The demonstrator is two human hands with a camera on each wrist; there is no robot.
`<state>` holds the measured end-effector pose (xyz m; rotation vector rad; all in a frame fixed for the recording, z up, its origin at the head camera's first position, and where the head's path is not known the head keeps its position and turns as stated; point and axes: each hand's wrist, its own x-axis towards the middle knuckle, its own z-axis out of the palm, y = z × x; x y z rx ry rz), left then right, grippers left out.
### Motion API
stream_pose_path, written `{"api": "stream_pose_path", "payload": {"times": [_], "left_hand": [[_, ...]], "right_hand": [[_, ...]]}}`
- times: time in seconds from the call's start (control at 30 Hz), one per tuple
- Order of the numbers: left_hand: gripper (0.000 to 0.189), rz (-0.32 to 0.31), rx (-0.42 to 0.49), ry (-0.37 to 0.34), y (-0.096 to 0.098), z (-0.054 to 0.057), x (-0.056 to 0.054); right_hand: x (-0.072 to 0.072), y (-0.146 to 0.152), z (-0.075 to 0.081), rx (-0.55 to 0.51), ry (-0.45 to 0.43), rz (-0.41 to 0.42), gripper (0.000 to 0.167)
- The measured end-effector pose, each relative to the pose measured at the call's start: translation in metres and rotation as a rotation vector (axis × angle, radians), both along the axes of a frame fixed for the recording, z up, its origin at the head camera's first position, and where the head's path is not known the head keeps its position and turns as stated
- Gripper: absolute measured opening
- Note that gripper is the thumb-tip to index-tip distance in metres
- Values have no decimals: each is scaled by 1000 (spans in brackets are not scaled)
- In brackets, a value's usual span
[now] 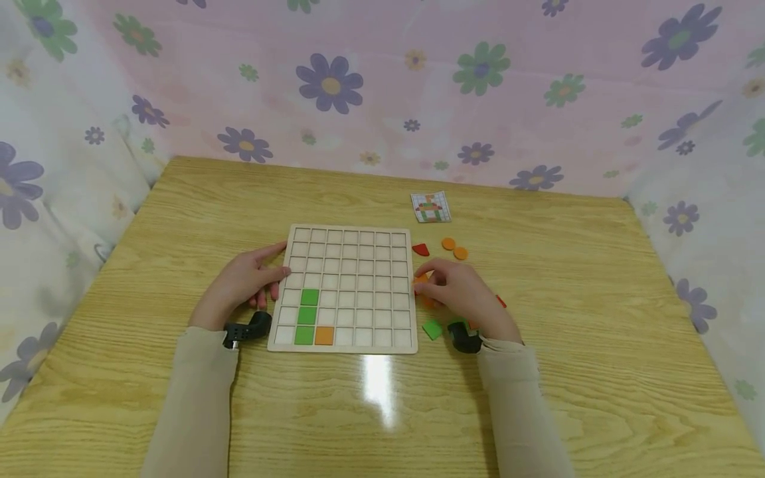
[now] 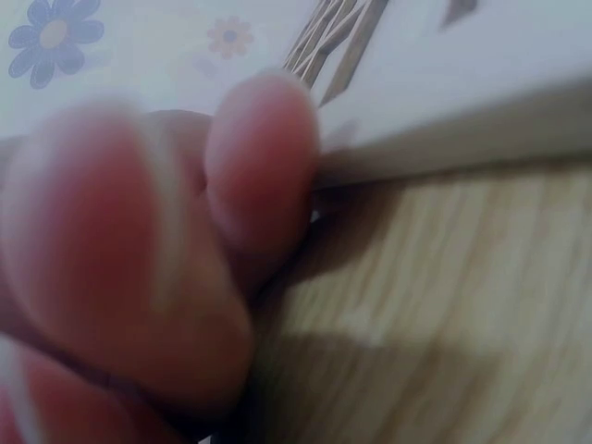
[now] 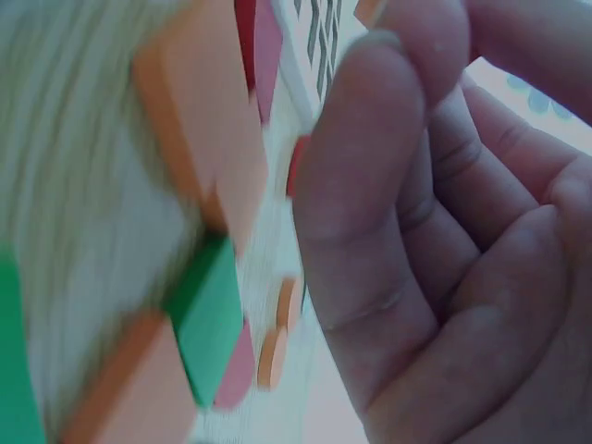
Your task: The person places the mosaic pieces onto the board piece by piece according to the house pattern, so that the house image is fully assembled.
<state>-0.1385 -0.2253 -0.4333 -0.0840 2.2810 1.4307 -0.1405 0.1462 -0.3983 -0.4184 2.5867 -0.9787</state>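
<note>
A square wooden grid board (image 1: 364, 282) lies flat on the table. In its lower left cells are a column of green square tiles (image 1: 308, 315) and one orange square tile (image 1: 324, 336). Along the board's left edge rests my left hand (image 1: 239, 282), its index finger extended and thumb at the rim; the fingertips (image 2: 264, 157) look close up in the left wrist view. Beside the right edge, my right hand (image 1: 457, 289) pinches an orange tile (image 3: 368, 11) between thumb and index finger. Most of that tile is hidden by the fingertips.
Loose pieces lie right of the board: a red piece (image 1: 421, 249), orange discs (image 1: 448, 243), a green square (image 1: 432, 329) and others partly under the right hand. A small pattern card (image 1: 430, 207) lies behind them. Flowered cloth (image 1: 382, 86) hangs behind the table.
</note>
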Motion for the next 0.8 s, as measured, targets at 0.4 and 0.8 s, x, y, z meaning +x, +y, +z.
{"api": "stream_pose_path", "payload": {"times": [0.4, 0.8], "left_hand": [[65, 5, -12, 4, 0, 0, 1], [65, 4, -15, -1, 0, 0, -1]], "right_hand": [[7, -27, 0, 0, -38, 111, 20], [17, -49, -2, 20, -86, 225, 26]]}}
